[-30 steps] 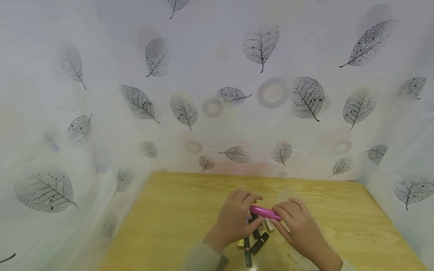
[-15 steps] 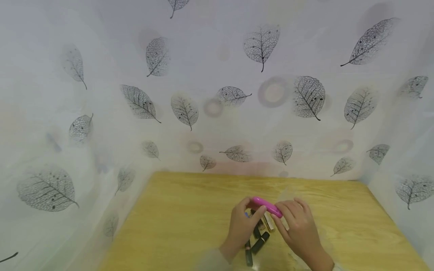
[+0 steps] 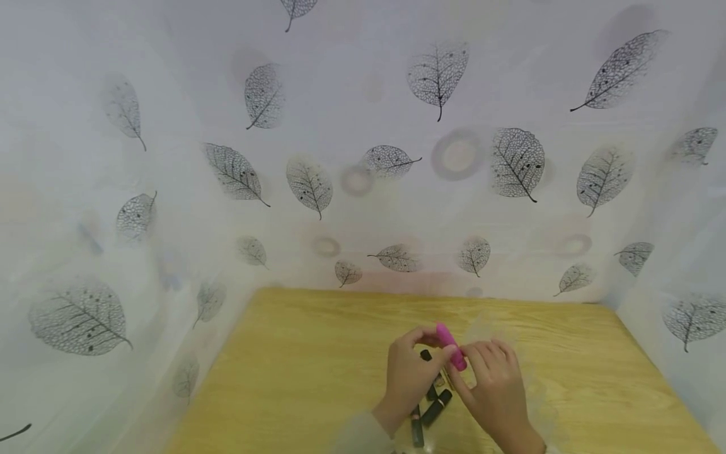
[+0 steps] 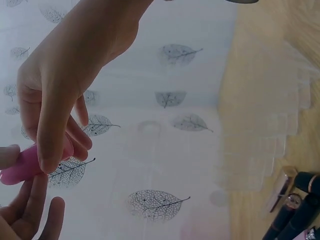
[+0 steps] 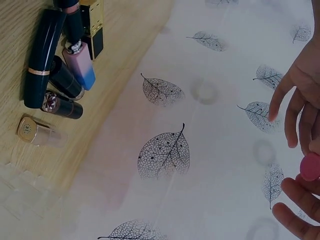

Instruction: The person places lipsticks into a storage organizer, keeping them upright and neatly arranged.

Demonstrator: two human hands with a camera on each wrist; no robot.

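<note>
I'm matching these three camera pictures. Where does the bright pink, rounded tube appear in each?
Head: bright pink, rounded tube low, right of centre, between left hand and right hand.
Left wrist: tube at the left edge, below middle height.
Right wrist: tube at the right edge, below middle height, seen roughly end-on.
Shared landmark: white sheet printed with dark leaf skeletons.

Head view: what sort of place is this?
Probably a curtained-off tabletop booth: pale leaf-printed sheeting hangs around three sides of a wood-grain table, and small cosmetic-looking tubes lie clustered on it.
</note>
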